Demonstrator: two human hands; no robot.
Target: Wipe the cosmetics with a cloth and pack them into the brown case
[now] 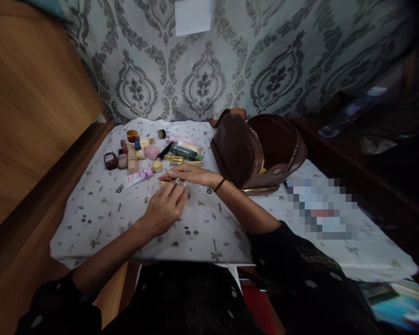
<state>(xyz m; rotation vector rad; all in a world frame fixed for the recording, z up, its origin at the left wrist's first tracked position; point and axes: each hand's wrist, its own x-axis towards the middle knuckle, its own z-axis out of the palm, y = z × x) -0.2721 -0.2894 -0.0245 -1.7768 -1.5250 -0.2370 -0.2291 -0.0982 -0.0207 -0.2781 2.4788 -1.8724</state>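
Over the cloth-covered table, my two hands come together around a small shiny gold-coloured item [165,183], mostly hidden between them. My left hand [165,207] is closed, fingers curled in; a bit of something whitish shows by its fingertips, too small to name. Above it my right hand [193,175] reaches across with fingers stretched out flat over the gold-coloured item. Just beyond lie a white and pink tube [138,177], a round cream-coloured pot [157,166] and a gold tube [173,158].
Several cosmetics stand farther back, among them a pink sponge [152,151], a dark green bottle [185,152] and a dark red jar [110,160]. An open brown bag [244,153] is at right. A wooden panel [31,102] borders the left; a patterned curtain [202,70] hangs behind.
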